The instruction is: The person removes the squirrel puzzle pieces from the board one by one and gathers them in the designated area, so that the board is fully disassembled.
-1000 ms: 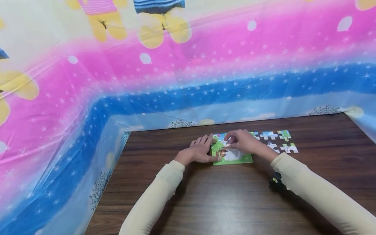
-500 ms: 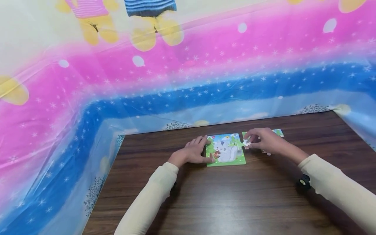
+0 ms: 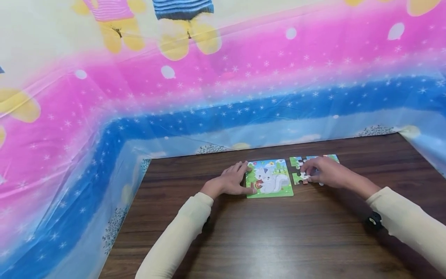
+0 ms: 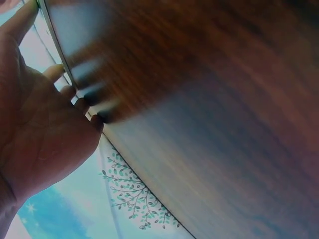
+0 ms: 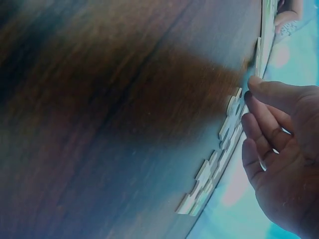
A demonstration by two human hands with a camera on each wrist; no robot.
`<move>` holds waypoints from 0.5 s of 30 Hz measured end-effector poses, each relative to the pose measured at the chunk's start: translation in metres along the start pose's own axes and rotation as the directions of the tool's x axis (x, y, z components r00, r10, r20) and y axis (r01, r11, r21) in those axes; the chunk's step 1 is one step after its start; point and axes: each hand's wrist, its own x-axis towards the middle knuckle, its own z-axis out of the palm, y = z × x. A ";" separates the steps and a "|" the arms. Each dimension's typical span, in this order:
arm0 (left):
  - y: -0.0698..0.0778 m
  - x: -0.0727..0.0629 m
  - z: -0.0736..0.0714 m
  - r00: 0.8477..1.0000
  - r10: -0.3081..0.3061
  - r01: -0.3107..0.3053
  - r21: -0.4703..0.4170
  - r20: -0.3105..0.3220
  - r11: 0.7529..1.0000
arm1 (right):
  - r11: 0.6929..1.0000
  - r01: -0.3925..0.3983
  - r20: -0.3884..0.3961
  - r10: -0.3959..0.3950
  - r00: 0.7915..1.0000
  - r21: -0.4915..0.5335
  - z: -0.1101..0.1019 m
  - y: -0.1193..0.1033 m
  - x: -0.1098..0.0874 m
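Note:
On the table lies a square puzzle board (image 3: pixel 270 179) with a white squirrel picture. My left hand (image 3: pixel 230 180) rests along its left edge, thumb near the lower corner and fingers spread towards the upper one. In the left wrist view those fingers (image 4: pixel 67 91) touch the board's edge. To the right of the board, my right hand (image 3: pixel 327 172) pinches a green-and-white puzzle piece (image 3: pixel 298 178) that lies at table level. In the right wrist view, thumb and forefinger of the right hand (image 5: pixel 284 129) are close together. The right hand partly covers the other loose pieces.
More loose puzzle pieces (image 3: pixel 296 161) lie in rows right of the board, under and behind the right hand. The dark wooden table (image 3: pixel 265 236) meets a patterned cloth (image 3: pixel 223 128) at its back and left edges.
My right hand has moved from above the board to the right, carrying a piece to the loose pieces beside it. The left hand has stayed at the board's left edge.

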 end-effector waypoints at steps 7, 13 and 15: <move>0.003 -0.001 0.000 1.000 0.010 -0.010 0.030 -0.002 0.999 | 0.998 0.025 0.015 -0.024 1.000 -0.065 0.002 -0.001 -0.002; 0.004 -0.004 -0.003 1.000 0.017 -0.016 0.028 -0.005 0.999 | 0.990 0.034 -0.020 -0.037 0.999 -0.137 -0.001 -0.008 -0.002; 0.003 -0.005 -0.004 1.000 0.012 -0.012 0.027 -0.005 1.000 | 0.986 0.048 -0.039 -0.055 0.998 -0.160 -0.002 -0.012 -0.001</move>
